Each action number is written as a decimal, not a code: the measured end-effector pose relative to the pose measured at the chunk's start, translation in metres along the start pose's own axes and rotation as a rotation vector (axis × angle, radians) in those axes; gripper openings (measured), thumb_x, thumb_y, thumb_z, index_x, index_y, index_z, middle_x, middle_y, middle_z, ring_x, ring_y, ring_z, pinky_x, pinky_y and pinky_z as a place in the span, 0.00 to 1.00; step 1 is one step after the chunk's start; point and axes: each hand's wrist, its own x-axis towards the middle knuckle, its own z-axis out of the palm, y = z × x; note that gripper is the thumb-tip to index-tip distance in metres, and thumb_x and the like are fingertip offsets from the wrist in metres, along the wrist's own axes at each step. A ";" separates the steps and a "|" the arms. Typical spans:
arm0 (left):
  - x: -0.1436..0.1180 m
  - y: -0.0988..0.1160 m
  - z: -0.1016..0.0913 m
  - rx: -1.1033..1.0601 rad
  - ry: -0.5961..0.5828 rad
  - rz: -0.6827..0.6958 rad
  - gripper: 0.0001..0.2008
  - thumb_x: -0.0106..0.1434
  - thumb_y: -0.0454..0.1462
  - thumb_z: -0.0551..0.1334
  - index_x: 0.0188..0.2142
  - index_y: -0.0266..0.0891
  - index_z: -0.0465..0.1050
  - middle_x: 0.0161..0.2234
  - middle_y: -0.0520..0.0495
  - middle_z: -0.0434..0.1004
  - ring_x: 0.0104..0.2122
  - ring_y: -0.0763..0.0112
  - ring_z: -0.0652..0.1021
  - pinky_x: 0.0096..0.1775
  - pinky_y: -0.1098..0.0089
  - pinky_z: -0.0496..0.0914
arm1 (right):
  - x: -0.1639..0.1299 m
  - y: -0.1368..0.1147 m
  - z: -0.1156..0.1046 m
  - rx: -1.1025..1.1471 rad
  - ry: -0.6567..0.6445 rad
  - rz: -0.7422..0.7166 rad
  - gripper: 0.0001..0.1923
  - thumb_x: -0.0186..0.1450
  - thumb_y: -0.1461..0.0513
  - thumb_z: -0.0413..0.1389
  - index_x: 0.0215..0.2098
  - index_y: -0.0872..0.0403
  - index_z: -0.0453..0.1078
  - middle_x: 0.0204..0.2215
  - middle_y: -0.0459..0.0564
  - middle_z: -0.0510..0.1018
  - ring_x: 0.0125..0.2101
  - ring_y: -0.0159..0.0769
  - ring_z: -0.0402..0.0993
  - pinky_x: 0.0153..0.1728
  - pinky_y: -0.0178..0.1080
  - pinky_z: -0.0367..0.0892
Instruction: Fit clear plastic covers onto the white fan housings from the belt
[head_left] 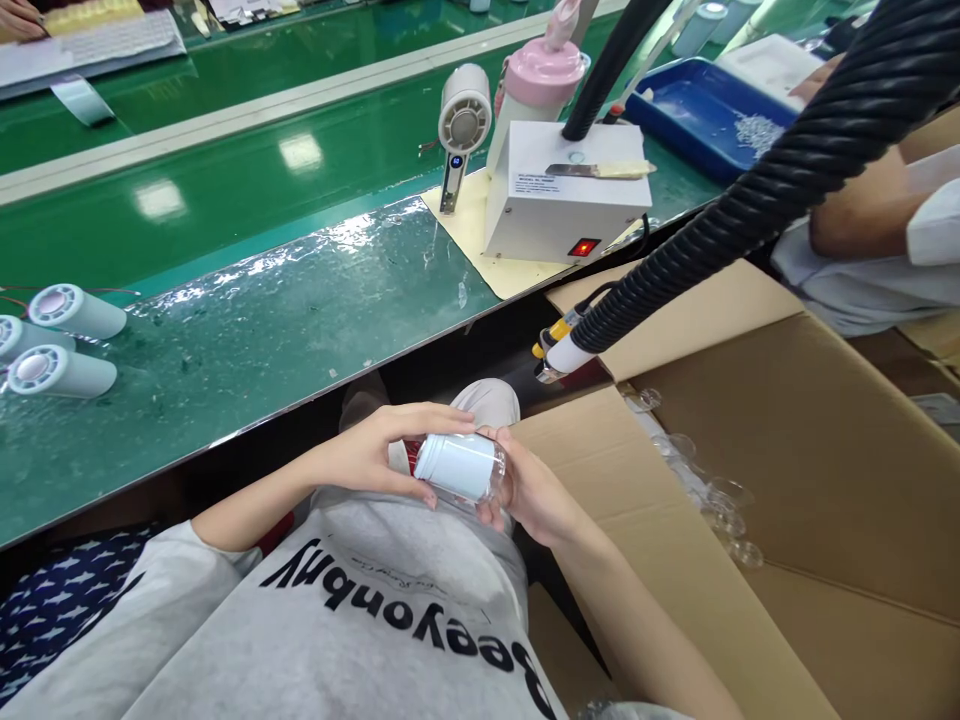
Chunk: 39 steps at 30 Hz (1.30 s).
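White cylinder (pixel 459 465) (one clear end) beside grey black-lettered shirt (pixel 390 610); beyond the shirt, glossy green bench (pixel 247 260), white box (pixel 559 195), blue tray (pixel 694 115).

Green workbench (pixel 247 190) seen running from 9 o'clock toward 2 o'clock, its near strip covered by a clear wrinkled plastic sheet (pixel 300 300). At 9 o'clock, three white cylinders (pixel 64 340) are laid on their sides on the sheet, close together. At 1 o'clock, a cream mat (pixel 469 235) is spread on the bench; a white box unit (pixel 562 195) with a lit red switch is set on it, and a small white fan (pixel 461 125) is stood upright just beside it. Further toward 2 o'clock, a blue tray (pixel 697 115) is placed on the bench
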 end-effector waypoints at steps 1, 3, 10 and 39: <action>0.000 0.000 0.000 0.001 -0.003 -0.002 0.38 0.56 0.40 0.76 0.65 0.51 0.70 0.64 0.38 0.72 0.62 0.50 0.74 0.61 0.55 0.71 | 0.000 0.001 0.000 0.007 -0.013 0.018 0.35 0.54 0.31 0.62 0.37 0.52 0.67 0.16 0.44 0.76 0.13 0.32 0.72 0.10 0.28 0.61; -0.001 -0.001 0.000 0.002 -0.008 -0.022 0.37 0.56 0.41 0.76 0.64 0.51 0.70 0.65 0.38 0.72 0.62 0.50 0.74 0.60 0.55 0.71 | 0.001 0.002 -0.001 0.020 -0.049 0.048 0.35 0.55 0.31 0.61 0.36 0.54 0.70 0.15 0.46 0.75 0.12 0.31 0.70 0.09 0.27 0.59; 0.002 0.006 0.002 -0.029 -0.003 -0.094 0.32 0.58 0.39 0.74 0.61 0.47 0.73 0.60 0.38 0.75 0.58 0.52 0.77 0.54 0.59 0.76 | 0.004 0.001 -0.005 0.065 -0.171 0.179 0.38 0.57 0.31 0.58 0.28 0.58 0.74 0.18 0.50 0.77 0.11 0.26 0.66 0.07 0.25 0.53; -0.004 0.014 0.009 -0.364 0.076 -0.450 0.40 0.55 0.41 0.76 0.65 0.45 0.67 0.54 0.40 0.78 0.44 0.62 0.82 0.42 0.68 0.78 | -0.006 0.011 -0.025 -0.890 0.012 -1.026 0.36 0.66 0.65 0.67 0.68 0.38 0.63 0.63 0.50 0.74 0.61 0.47 0.73 0.58 0.51 0.75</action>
